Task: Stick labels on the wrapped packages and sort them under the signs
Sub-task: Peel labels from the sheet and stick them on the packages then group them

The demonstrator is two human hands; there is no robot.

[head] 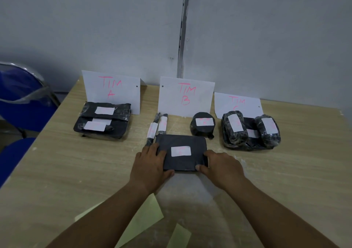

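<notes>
The left grip (150, 167) holds the left edge of a flat black package (182, 162). Its fingers lie over the top of the wrap and its thumb is tucked against the near edge. The right grip (221, 167) holds the right edge of the same package, fingers curled at the side and thumb at the near right corner. The package lies flat on the tabletop (76, 171) with a white label (181, 151) stuck on the middle of its upper face; the faint pink writing is too blurred to read.

It sits in the middle row, on the near side of the TIM B sign (185, 95). Just beyond it to the far left are two thin wrapped sticks (156, 128), each with a white label. To the far right is a round wrapped package (203, 125), also labelled.

To the left, under the TIM A sign (111, 89), two flat labelled packages are stacked (103, 122). To the right, under the TIM C sign (237, 103), two rounded labelled bundles rest on a flat one (249, 131).

Pale green sheets of paper (144, 219) lie on the near tabletop, partly under the forearms. A blue chair (22, 99) stands off the left edge.
</notes>
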